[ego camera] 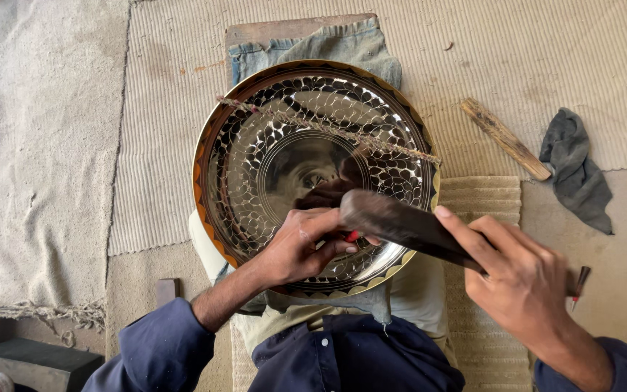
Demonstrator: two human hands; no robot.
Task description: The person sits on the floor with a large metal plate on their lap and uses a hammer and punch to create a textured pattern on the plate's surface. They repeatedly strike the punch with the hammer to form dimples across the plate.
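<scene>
A large shiny engraved metal plate (255, 167) with a scale pattern and a gold-and-black rim rests on my lap over denim cloth. A rough cord (328, 129) lies stretched across its upper part. My left hand (299, 247) rests on the plate's lower part, pinching a small red-handled chisel (352, 236). My right hand (520, 283) grips a dark wooden mallet (400, 225), whose head hovers just above the left hand's fingers.
A wooden stick (506, 139) and a dark grey rag (575, 170) lie on the woven mat (546, 58) at the right. A small pointed tool (580, 282) sits by my right hand. A dark block (30, 363) lies bottom left.
</scene>
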